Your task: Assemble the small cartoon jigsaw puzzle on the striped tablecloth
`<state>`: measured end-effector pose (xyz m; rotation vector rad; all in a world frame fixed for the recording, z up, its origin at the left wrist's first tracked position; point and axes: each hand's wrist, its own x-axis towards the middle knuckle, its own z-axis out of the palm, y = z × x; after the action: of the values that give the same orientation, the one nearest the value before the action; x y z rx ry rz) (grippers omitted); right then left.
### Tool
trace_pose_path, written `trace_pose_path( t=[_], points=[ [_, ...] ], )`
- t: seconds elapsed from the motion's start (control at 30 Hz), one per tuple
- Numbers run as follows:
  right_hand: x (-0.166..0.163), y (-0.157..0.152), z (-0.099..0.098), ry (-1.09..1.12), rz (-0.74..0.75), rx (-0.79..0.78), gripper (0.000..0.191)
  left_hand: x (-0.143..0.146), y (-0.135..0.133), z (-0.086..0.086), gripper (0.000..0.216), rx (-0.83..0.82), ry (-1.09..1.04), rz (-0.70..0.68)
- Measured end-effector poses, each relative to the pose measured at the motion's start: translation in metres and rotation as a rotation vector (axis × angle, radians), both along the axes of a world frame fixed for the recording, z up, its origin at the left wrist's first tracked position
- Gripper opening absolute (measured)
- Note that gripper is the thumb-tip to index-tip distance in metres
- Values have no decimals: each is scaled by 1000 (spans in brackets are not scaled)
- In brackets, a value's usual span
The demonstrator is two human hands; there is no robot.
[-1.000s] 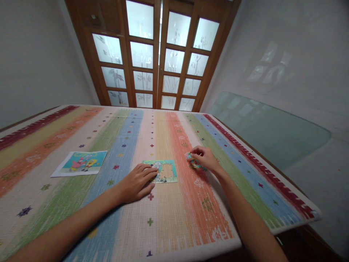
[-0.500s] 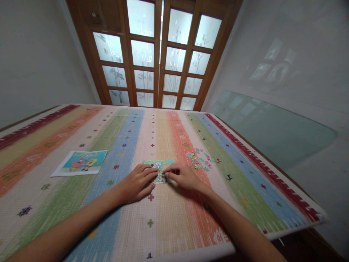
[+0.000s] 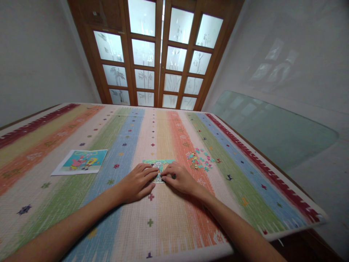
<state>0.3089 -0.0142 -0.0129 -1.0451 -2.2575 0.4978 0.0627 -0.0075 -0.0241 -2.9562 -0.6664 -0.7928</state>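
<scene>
A small jigsaw puzzle [image 3: 159,161] lies on the striped tablecloth [image 3: 136,225], partly covered by both hands. My left hand [image 3: 138,182] rests flat at its left side, with the fingers stretched out and their tips on the puzzle. Over the right part of the puzzle, my right hand [image 3: 181,178] has thumb and forefinger pinched together on what appears to be a puzzle piece, mostly hidden by the fingertips. A greenish strip shows along the puzzle's far edge, and a pale part with line drawing shows between the hands.
Loose puzzle pieces [image 3: 200,159] in several colours lie scattered to the right of the puzzle. On the left is a printed cartoon picture [image 3: 84,161] on white paper. A glass panel [image 3: 272,120] leans by the right wall; wooden glazed doors [image 3: 159,62] stand beyond the table.
My right hand has shifted slightly left and nearer to me across the puzzle, its fingers still pinched. My left hand stays in place.
</scene>
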Motion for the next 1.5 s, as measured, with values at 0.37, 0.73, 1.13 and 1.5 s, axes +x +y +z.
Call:
trace_pose_path(
  t=[0.37, 0.73, 1.13, 1.5],
  points=[
    [0, 0, -5, 34, 29, 44, 11, 0, 0, 0, 34, 1, -10, 0],
    [0, -1, -2, 11, 3, 19, 9, 1, -1, 1, 33, -2, 6, 7],
    [14, -8, 17, -183, 286, 191, 19, 0, 0, -1, 33, 8, 6, 4],
    [14, -7, 13, -260, 272, 247, 21, 1, -1, 3, 32, 17, 16, 7]
  ],
)
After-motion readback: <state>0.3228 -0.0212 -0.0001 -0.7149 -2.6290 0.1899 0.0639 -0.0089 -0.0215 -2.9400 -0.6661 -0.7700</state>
